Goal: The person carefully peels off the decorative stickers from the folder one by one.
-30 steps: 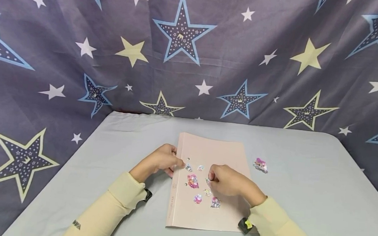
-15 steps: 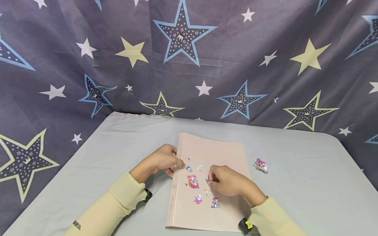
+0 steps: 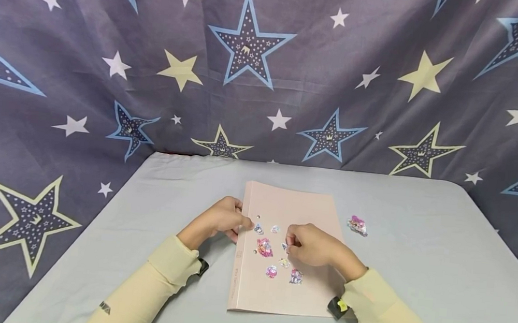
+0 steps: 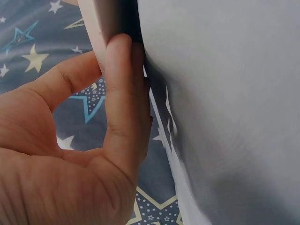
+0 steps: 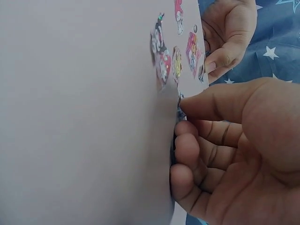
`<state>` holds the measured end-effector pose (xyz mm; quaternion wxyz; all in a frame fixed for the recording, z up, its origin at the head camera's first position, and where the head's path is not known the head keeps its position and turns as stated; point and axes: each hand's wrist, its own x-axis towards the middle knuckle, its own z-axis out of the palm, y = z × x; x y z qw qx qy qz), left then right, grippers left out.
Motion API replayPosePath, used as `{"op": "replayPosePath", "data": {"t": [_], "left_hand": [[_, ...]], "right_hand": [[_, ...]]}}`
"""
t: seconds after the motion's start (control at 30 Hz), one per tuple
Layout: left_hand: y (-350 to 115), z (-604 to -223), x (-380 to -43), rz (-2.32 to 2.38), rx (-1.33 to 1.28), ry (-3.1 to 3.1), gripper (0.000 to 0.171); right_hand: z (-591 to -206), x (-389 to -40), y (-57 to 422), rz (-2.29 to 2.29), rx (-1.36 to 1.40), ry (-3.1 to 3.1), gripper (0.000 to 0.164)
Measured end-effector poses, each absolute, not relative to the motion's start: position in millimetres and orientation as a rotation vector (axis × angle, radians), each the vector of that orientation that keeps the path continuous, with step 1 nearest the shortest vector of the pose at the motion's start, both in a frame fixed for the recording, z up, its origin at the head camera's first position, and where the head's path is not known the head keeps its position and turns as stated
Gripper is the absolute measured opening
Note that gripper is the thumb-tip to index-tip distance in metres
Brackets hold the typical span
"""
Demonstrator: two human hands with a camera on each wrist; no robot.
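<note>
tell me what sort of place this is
Probably an indoor craft corner: a grey-purple star-printed fabric backdrop, a pale grey cloth-covered table, and a pale pink rectangular folder with small shiny multicoloured stickers on it.

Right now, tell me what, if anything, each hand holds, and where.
The left hand grips the pink folder by its spine; the right hand pinches a small sticker by an end hidden in its grip.

The folder (image 3: pixel 280 299) is showing pale pink, its stickers (image 3: pixel 264 248) pink and silver, the backdrop (image 3: pixel 264 102) star-patterned purple-grey.
</note>
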<state>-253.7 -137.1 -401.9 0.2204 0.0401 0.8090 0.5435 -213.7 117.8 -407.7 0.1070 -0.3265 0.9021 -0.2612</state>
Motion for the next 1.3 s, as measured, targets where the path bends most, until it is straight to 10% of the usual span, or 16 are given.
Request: {"op": "replayPosePath", "data": {"t": [1.3], "left_hand": [[-137, -404, -256, 1.506, 0.099, 2.228, 0.035]], "right_hand": [[-400, -219, 128, -0.816, -1.070, 2.580, 0.012]]}}
